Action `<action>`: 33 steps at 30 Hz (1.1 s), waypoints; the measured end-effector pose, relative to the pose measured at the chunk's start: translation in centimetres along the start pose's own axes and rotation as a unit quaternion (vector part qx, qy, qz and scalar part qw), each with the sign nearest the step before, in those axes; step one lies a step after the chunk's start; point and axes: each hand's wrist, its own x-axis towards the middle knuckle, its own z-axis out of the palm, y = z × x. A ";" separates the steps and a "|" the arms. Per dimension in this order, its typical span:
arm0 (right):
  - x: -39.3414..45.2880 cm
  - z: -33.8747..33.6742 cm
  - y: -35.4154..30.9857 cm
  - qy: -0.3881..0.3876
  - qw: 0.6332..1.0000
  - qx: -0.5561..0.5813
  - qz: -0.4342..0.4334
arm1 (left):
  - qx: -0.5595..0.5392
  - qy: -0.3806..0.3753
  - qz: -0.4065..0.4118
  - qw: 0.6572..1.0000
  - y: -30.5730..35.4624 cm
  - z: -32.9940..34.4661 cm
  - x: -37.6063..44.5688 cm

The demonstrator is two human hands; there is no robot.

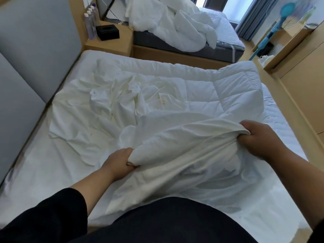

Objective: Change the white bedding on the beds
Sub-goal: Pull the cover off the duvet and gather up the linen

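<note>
From the head camera, the left hand (121,161) and the right hand (259,137) each grip the white duvet cover (184,149) with curled fingers, bunching it over the near end of the quilted duvet (219,92). Both lie on the near bed (52,163). Crumpled white bedding (175,25) heaps the far bed (226,27).

A wooden nightstand (112,43) stands far beyond the fingers, up and to their left. On it sit a black tissue box (107,32) and, just left of that, a row of clear bottles (90,25) with white caps. A grey padded headboard (35,50) runs well to the fingers' left. A blue standing fan (280,20) and grey curtains (252,16) are far off, upper right.
</note>
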 end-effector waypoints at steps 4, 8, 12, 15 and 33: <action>1.1 1.7 -1.3 -0.036 0.986 -0.160 0.011 | -0.164 -0.066 -0.015 0.984 0.7 -1.8 -0.3; -0.9 6.3 -6.2 -0.017 0.929 -0.210 -0.305 | -0.533 -0.135 -0.038 0.835 3.4 -9.0 -0.7; -0.1 8.8 -12.4 0.008 0.896 -0.179 -0.407 | -0.465 -0.258 -0.043 0.846 6.4 -13.3 -2.4; 1.2 9.0 -15.7 -0.012 0.896 -0.192 -0.400 | -0.441 -0.287 -0.098 0.844 6.7 -13.0 -4.5; 7.2 3.6 -19.6 -0.404 0.898 0.170 -0.034 | 0.116 0.225 -0.055 0.966 -0.7 -12.6 -6.3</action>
